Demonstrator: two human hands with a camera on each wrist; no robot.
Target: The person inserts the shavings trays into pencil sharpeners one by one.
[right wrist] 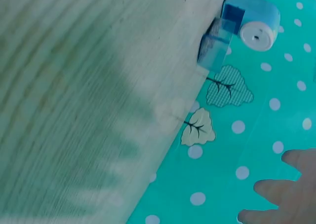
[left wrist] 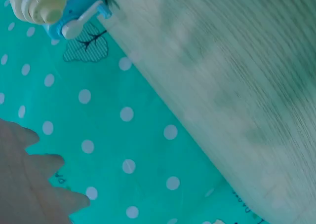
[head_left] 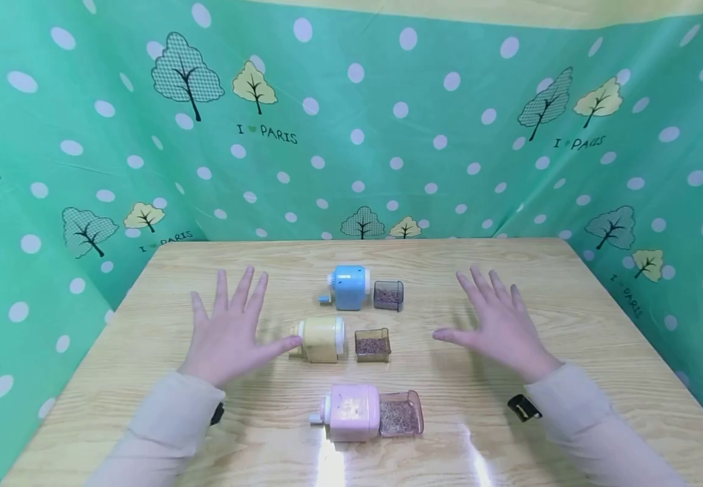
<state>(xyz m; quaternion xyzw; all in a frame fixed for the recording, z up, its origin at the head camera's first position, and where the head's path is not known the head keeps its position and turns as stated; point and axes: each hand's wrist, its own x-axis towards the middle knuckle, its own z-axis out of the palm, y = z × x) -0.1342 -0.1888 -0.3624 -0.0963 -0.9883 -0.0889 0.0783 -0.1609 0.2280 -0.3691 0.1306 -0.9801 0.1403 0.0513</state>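
Note:
Both hands hover over the table with fingers spread and hold nothing. My left hand [head_left: 229,341] is left of the yellow pencil sharpener [head_left: 322,339], its thumb overlapping the crank side in the head view; whether they touch I cannot tell. My right hand [head_left: 503,328] is to the right of the sharpeners. A blue pencil sharpener [head_left: 350,287] stands farthest back, a pink pencil sharpener [head_left: 354,412] nearest. Beside them lie shavings drawers: a grey one [head_left: 388,295], a yellowish one [head_left: 372,345] and a pinkish one [head_left: 401,414], each with dark shavings inside.
The wooden table [head_left: 479,433] is backed by a green dotted curtain [head_left: 357,162] with printed trees, which also hangs along both sides. A black wrist device [head_left: 524,408] sits at the right sleeve. Light glares off the table's near part.

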